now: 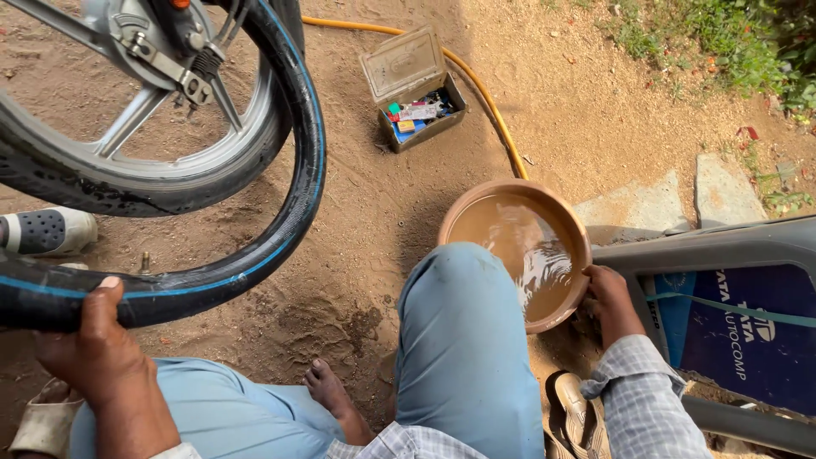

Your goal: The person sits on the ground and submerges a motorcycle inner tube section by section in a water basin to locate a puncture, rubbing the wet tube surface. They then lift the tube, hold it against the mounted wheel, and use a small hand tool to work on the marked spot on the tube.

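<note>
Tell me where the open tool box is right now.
In the head view, the tool box sits on the dirt at top centre, lid up, right of the wheel, beside the yellow hose and beyond the water basin.

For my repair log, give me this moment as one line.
left hand: grips inner tube | right hand: holds rim of water basin | wheel: beside tube
</note>
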